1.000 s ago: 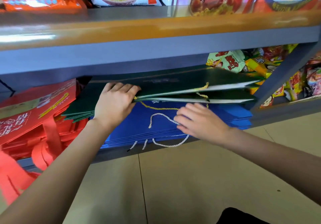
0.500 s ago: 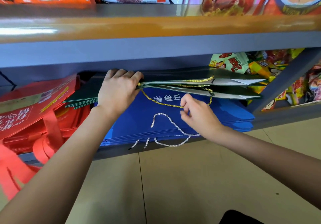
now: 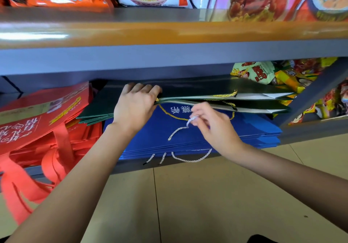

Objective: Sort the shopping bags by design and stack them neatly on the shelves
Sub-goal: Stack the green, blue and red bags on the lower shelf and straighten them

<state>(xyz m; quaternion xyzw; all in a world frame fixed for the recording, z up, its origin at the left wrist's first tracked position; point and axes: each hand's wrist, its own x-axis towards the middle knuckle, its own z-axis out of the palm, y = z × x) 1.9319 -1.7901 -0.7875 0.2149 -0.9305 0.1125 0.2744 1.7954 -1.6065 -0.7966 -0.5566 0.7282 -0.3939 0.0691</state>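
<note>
**Q:** Report hand states.

**A:** I read the left hand [image 3: 136, 105] with its fingers curled over the near edge of the green bags [image 3: 197, 92], gripping and lifting that edge. The right hand [image 3: 214, 127] pinches the white cord handle [image 3: 180, 128] of the top blue bag between thumb and fingertips.

**Q:** Location of the bags?

**A:** All lie flat on the lower shelf [image 3: 131, 167]. The blue bags [image 3: 254, 131] form the bottom stack; the green bags rest on top of them, yellow cord [image 3: 173, 115] hanging onto the blue surface. The red bags [image 3: 43, 122] sit just beside, on the left. Snack packets [image 3: 254, 72] lie behind, to the right.
</note>
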